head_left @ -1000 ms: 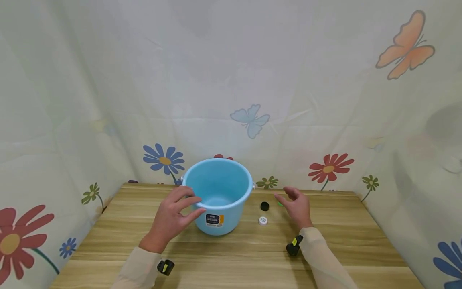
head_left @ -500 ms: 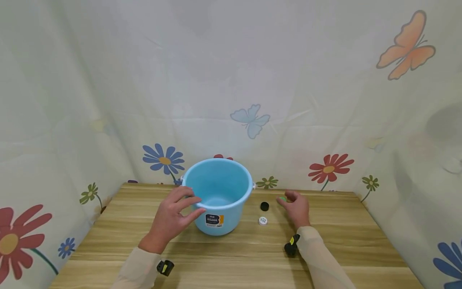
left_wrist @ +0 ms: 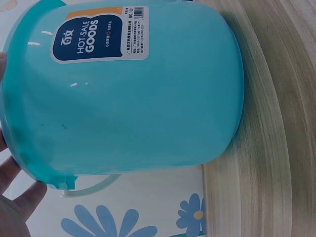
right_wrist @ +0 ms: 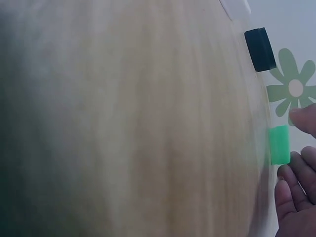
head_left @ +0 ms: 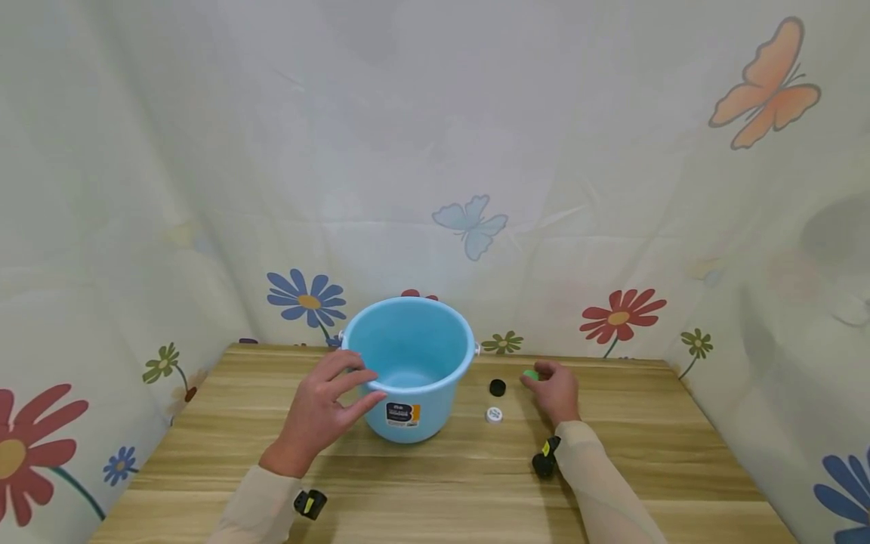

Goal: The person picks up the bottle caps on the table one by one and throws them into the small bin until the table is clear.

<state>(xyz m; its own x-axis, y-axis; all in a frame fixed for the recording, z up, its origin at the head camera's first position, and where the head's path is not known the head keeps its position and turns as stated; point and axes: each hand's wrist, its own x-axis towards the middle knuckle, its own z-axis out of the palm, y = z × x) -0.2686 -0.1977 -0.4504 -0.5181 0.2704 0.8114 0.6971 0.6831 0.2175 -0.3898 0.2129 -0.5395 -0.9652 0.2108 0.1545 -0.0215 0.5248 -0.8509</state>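
Observation:
A light blue bucket (head_left: 418, 404) stands upright on the wooden table, a printed label on its wall. My left hand (head_left: 325, 408) is at its near left rim, fingers over the opening and thumb outside; in the left wrist view fingertips meet the rim. My right hand (head_left: 559, 394) pinches a green bottle cap (right_wrist: 280, 144) low at the tabletop, thumb on one side and fingers on the other. Left of that hand lie a black bottle cap (head_left: 498, 387) and, nearer me, a white bottle cap (head_left: 494, 415) with a printed top.
The wooden table (head_left: 435, 491) ends at a pale curtain (head_left: 381, 151) with flowers and butterflies, which also hangs at both sides. A black wrist camera (head_left: 310, 504) sits at my left sleeve, another wrist camera (head_left: 546, 458) at my right.
My right hand has moved slightly left and its thumb and fingers have closed in on the green bottle cap, now more visible. My left hand and the bucket have stayed put.

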